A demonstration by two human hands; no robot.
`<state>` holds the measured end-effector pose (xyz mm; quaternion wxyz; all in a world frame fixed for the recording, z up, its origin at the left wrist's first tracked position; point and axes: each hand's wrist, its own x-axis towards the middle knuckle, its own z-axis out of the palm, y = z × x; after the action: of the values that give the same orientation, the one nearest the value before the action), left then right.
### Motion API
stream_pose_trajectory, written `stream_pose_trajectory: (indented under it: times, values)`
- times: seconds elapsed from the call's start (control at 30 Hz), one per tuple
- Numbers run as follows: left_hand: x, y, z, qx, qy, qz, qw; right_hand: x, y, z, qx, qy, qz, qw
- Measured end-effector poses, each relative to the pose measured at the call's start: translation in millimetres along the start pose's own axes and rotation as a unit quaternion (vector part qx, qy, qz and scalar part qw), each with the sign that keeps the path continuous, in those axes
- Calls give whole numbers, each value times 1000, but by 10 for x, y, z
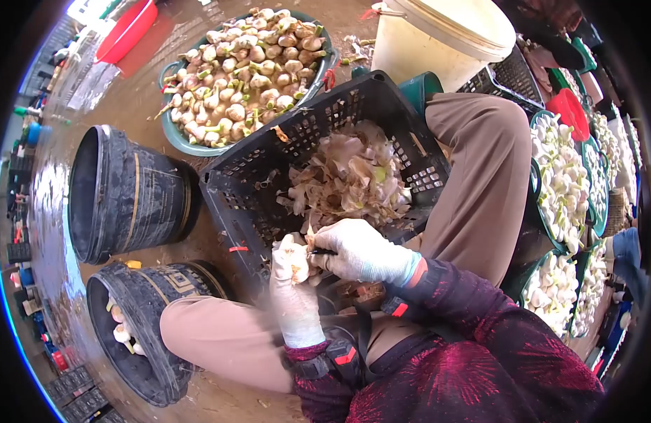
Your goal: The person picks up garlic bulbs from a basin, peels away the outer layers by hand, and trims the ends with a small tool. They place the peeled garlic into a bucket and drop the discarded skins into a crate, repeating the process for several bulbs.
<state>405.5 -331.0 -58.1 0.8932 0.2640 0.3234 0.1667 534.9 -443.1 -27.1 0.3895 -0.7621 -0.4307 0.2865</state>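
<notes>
Both hands wear white gloves and meet over the near edge of a black plastic crate (pixel 230 185). My left hand (pixel 296 310) is closed around a garlic bulb (pixel 297 266), its fingers partly hiding it. My right hand (pixel 357 250) is pressed against the bulb's upper right side, fingers pinched together. A small dark tool (pixel 325 252) shows between its thumb and fingers; most of it is hidden. A strip of dry skin stands up beside the bulb. Inside the crate lies a heap of papery garlic skins (pixel 354 173).
A teal basin (pixel 174 134) of unpeeled garlic bulbs stands beyond the crate. On the left, one dark bucket (pixel 132 197) tilts above another bucket (pixel 167 289) with some white garlic inside. A large lidded pail (pixel 417 53) is behind. Tubs of white garlic (pixel 561 183) line the right.
</notes>
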Motion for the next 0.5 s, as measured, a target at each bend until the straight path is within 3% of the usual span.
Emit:
stream_pose_trajectory:
  times: [0.1, 0.17, 0.2, 0.23, 0.3, 0.37, 0.4, 0.43, 0.5]
  values:
    - [-70, 32, -9, 108, 10, 66, 992, 80, -5, -17, 66, -19, 47, 997]
    - [-145, 73, 19, 97, 6, 54, 994, 134, 105, -58, 305, -101, 182, 929]
    - [-147, 68, 43, 95, -31, 73, 992, 157, 206, -66, 344, -123, 192, 911]
    - [-135, 68, 70, 94, -68, 93, 989, 131, 221, -105, 459, -127, 242, 845]
    - [-96, 70, 117, 95, -96, 84, 987, 115, 391, 20, 522, -107, 241, 811]
    - [-32, 25, 175, 218, -50, 145, 964, 117, 373, 19, 447, -38, 189, 873]
    - [-35, 38, 210, 209, -29, 102, 972, 119, 383, -32, 319, -37, 126, 939]
    - [26, 60, 185, 295, 17, 37, 955, 114, 345, -17, 391, -42, 127, 911]
    - [30, -34, 203, 275, 33, 36, 960, 129, 308, -39, 459, -69, 168, 870]
